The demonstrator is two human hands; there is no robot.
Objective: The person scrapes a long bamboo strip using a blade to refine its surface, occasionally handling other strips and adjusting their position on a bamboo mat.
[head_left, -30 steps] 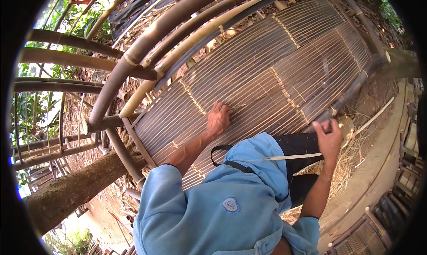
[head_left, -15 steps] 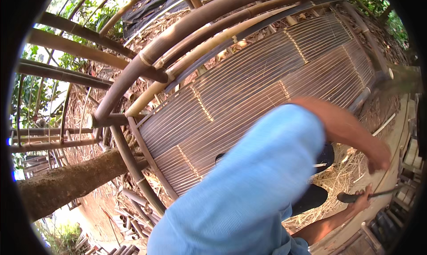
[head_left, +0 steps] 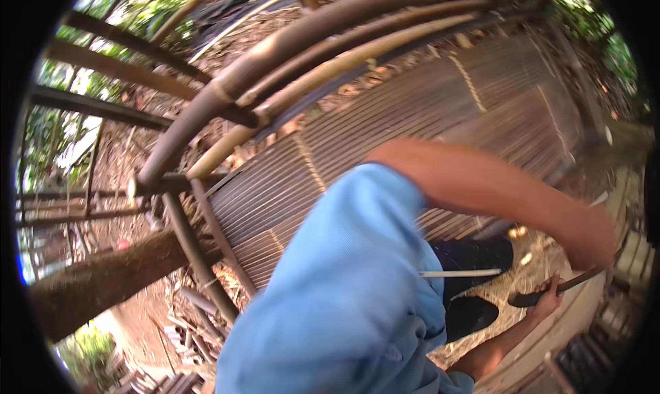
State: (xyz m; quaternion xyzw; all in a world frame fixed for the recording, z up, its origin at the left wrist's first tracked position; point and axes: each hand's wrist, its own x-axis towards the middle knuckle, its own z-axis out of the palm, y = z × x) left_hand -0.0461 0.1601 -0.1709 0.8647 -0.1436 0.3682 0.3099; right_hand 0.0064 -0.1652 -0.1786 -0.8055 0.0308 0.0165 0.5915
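My right hand [head_left: 548, 302], low at the right, is wrapped round a long knife [head_left: 528, 299] by its dark, curved handle. The narrow dark blade slants up to the right. Just above the blade is my left hand [head_left: 592, 246], smeared by motion, with its fingers not readable. I cannot tell whether it touches the blade or holds anything. My left arm, in a blue sleeve [head_left: 330, 256], crosses the middle of the view and hides part of the bench. A thin pale strip [head_left: 460, 274] lies over my dark-clad legs, one end hidden behind the sleeve.
A slatted bamboo bench [head_left: 385, 112] with a thick bamboo rail [head_left: 275, 53] fills the centre. A tree trunk [head_left: 110, 263] and cut bamboo pieces [head_left: 182, 342] are at the left. Straw-like shavings [head_left: 533, 267] lie near my legs, beside a pale plank [head_left: 526, 356].
My left forearm reaches further across the view, with its elbow more to the left. The left hand has shifted slightly right. More of the pale strip shows. The right hand still grips the knife.
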